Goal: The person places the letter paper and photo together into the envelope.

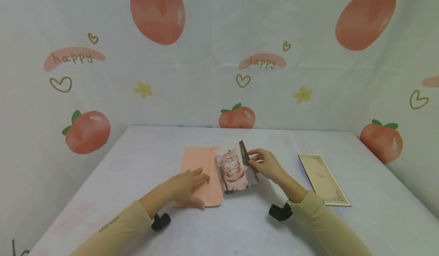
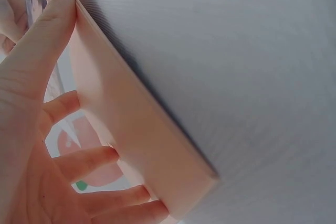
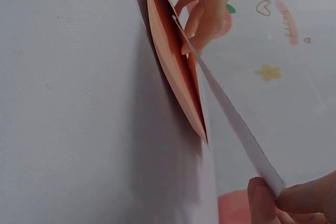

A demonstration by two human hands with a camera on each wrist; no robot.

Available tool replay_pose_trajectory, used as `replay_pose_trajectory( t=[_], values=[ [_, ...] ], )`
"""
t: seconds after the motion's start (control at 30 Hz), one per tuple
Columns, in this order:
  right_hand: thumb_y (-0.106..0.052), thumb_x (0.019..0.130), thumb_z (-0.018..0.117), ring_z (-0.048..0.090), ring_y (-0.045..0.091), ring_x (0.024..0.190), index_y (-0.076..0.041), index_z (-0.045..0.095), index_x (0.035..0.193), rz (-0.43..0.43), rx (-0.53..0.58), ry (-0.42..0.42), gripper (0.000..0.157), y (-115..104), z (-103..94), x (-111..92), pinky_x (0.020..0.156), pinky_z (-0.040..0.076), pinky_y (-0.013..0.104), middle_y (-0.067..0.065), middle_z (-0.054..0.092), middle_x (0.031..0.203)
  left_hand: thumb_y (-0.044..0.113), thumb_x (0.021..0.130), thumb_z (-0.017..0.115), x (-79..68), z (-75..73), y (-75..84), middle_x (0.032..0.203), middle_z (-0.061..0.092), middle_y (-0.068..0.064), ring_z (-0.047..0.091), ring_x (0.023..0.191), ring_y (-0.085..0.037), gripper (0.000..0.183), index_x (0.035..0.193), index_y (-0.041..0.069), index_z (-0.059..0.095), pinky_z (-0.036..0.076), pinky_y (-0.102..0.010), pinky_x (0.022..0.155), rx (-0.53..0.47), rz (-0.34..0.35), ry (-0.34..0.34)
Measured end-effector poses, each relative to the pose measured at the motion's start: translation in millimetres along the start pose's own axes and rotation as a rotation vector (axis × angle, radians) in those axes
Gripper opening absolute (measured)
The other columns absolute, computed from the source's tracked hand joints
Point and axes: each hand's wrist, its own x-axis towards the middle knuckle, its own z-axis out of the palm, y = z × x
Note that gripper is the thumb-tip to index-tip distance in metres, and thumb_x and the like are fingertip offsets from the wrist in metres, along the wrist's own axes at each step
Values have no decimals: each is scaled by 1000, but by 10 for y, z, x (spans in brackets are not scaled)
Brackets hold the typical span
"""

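A peach-coloured envelope [image 1: 197, 157] lies on the table. My left hand [image 1: 186, 187] rests on it with fingers spread; in the left wrist view the thumb touches one edge and the fingertips press its face. Beside it, my right hand [image 1: 269, 165] pinches the right side of a cat picture card [image 1: 234, 172], tilted up from the table. The right wrist view shows the envelope's mouth [image 3: 170, 45] gaping, with the card [image 3: 233, 114] seen edge-on and its far end at that mouth. Whether the card's end is inside cannot be told.
A beige card with ornate corners [image 1: 323, 178] lies on the white table [image 1: 240, 233] to the right of my right hand. Behind the table hangs a white cloth [image 1: 205, 84] printed with peaches, hearts and flowers. Black wrist cameras [image 1: 280, 212] sit under both forearms.
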Motion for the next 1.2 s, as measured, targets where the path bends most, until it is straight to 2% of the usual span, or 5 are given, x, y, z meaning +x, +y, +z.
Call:
replay_pose_trajectory(
  t=[0.37,0.73,0.93,1.2],
  values=[
    [-1,89,58,70,26,83,6,55,119,14,0,-18,31,19,115,57,61,56,28,23,65,94,58,69,72,4,9,-3,150,30,-21,36,126,-57,74,128,25,44,42,-65,91,-4,-9,-4],
    [-2,89,59,64,14,71,4,56,118,16,-9,-26,30,43,202,99,60,56,27,21,67,93,56,70,72,-12,-13,13,150,30,-22,35,126,-57,78,134,21,43,41,-66,91,3,-10,-12],
    [-3,89,59,67,16,73,3,57,118,21,-31,-27,30,39,225,99,59,54,26,20,67,93,57,70,71,-3,5,-1,150,30,-21,35,126,-58,78,133,21,43,41,-66,91,12,-10,-10],
    [-2,88,60,64,13,69,4,57,116,26,-41,-23,30,51,252,109,57,53,24,19,67,90,58,70,71,5,7,-6,150,30,-21,34,128,-57,77,132,23,44,39,-66,94,-4,-22,-8]
  ],
)
